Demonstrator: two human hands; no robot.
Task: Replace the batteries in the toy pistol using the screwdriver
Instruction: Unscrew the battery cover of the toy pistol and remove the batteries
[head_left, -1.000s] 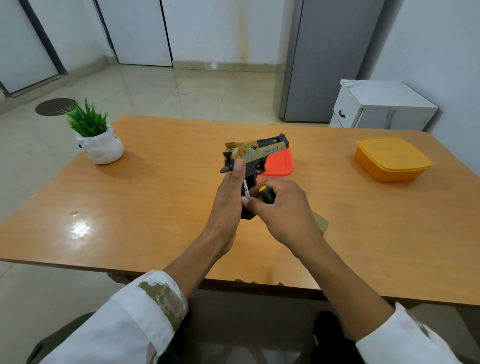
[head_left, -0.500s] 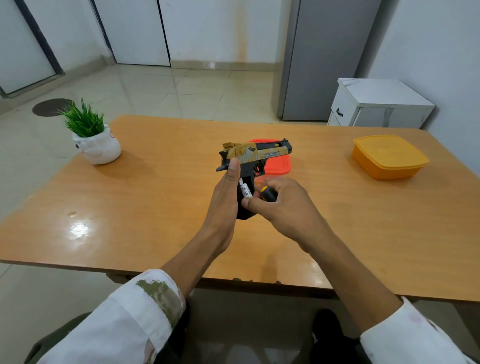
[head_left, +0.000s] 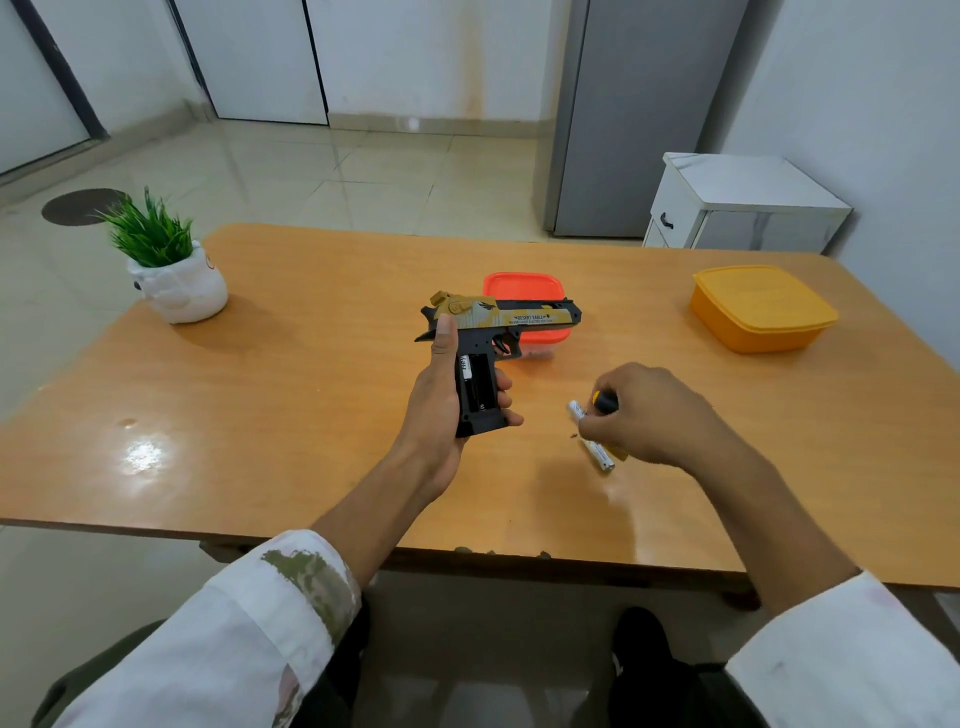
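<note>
The person wears a white shirt. The left sleeve (head_left: 270, 613) has green and pink blotches. The right sleeve (head_left: 852, 654) is white with tiny marks. Both are pushed up. Dark trousers (head_left: 670, 686) show below.

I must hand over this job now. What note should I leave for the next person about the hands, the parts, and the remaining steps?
Left hand: holds the toy pistol by the grip, compartment open, one battery inside.
Right hand: holds the screwdriver and a battery, just above the table.
Another battery lies on the table beneath it.
Done: cover off.
Left: finish the battery swap, refit the cover, screw it shut.
</note>
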